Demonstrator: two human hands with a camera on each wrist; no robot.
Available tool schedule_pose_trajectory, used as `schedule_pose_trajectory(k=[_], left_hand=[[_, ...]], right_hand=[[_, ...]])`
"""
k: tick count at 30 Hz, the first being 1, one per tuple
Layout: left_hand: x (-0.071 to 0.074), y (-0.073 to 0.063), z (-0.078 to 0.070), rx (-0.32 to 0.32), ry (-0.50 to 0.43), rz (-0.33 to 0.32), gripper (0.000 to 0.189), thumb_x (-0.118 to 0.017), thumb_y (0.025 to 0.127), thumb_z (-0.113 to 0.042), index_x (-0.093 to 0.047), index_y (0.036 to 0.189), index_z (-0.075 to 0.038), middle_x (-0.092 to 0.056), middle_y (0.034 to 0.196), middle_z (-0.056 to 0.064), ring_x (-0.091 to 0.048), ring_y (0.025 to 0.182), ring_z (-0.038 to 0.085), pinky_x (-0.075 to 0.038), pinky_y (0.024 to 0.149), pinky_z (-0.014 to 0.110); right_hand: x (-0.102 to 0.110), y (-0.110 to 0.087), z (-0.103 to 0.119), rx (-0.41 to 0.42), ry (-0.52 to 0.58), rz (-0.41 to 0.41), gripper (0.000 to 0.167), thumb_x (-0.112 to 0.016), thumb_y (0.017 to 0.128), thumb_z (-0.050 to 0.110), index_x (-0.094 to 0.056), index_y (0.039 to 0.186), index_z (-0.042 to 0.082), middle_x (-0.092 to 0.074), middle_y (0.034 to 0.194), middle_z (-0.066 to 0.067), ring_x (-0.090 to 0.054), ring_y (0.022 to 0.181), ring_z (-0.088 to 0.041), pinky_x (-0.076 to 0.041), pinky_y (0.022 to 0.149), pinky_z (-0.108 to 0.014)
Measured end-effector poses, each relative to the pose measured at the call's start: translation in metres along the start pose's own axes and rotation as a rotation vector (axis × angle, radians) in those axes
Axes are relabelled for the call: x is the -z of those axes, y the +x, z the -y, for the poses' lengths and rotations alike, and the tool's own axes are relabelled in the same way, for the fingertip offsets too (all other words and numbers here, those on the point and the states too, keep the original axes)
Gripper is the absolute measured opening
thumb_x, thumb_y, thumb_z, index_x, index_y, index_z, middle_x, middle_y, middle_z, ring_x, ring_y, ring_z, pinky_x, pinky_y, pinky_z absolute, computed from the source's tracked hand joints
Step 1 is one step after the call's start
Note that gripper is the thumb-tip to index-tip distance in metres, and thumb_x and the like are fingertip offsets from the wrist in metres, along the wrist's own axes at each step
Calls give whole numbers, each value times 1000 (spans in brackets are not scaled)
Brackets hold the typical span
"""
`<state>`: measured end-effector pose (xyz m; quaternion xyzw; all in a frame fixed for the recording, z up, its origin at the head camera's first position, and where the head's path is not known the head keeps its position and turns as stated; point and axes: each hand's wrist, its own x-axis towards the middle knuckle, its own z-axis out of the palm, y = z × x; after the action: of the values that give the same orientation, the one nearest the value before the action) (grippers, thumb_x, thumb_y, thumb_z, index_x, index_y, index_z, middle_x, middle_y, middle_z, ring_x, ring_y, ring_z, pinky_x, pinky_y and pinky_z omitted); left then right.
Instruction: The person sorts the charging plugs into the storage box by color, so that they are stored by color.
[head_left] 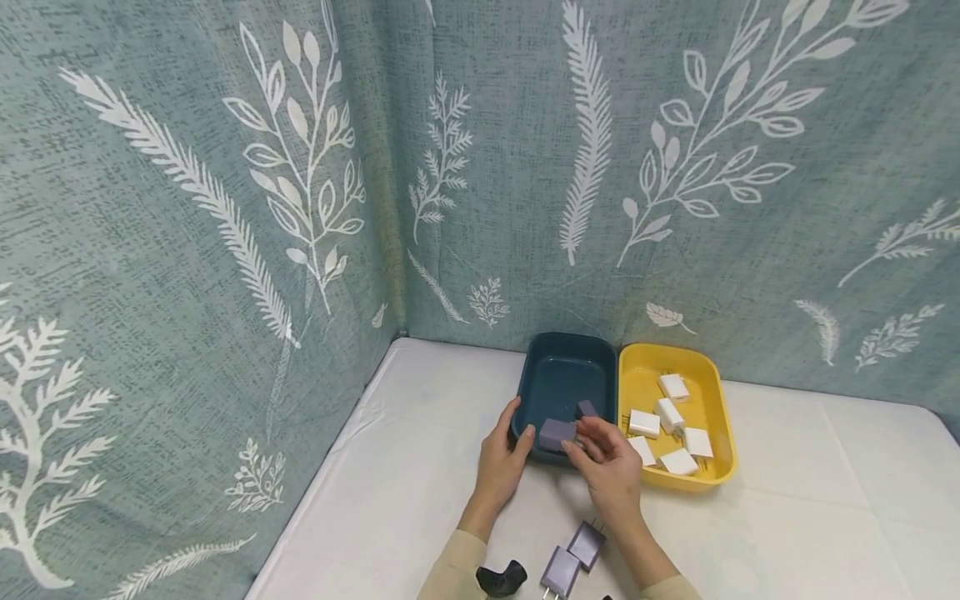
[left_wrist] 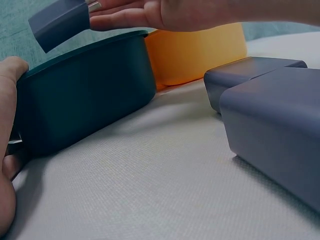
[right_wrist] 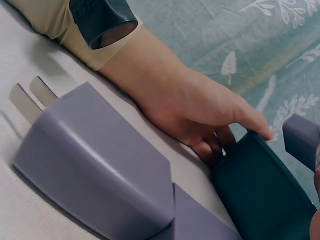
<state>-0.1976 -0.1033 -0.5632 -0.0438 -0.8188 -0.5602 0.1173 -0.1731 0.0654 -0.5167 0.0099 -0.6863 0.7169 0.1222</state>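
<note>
My left hand grips the near left corner of a dark teal tray, thumb at the rim and fingers along the outer side. My right hand pinches a purple plug-in charger by its prong end, holding it over the near part of that tray. Inside the tray, a second purple charger shows partly behind the right fingers. On the cloth between my forearms lie two more purple chargers, one nearer and one farther, touching or nearly so. Their metal prongs are visible.
A yellow tray holding several white chargers stands against the teal tray's right side. Behind both hangs a leaf-patterned curtain. A black curved object shows at my left sleeve. White cloth covers the table.
</note>
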Motion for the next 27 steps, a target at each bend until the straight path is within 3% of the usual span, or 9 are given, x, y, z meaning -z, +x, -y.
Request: schedule_pose_trajectory(k=[13,27], left_hand=[[0,1,-1,-11,5,1,56,-54,98,-36,-40,149,-18,-48,149,7,-48,136,23,-40,113,46],[0,0,2,-19,1,-10,55,-56,97,-33,-41,148,-18,-50,147,8,-50,134,23,-42,111,47]], right_hand=[[-2,4,6,-35,-36,-10,46,-79,76,-3,-61,118,-5,-67,117,-17,-66,100,-1,-54,88,-17],[-8,7,2,4,-23,-25,46,-78,76,-6,-61,119,-7,-67,115,-19,-67,97,0,-54,87,-18]])
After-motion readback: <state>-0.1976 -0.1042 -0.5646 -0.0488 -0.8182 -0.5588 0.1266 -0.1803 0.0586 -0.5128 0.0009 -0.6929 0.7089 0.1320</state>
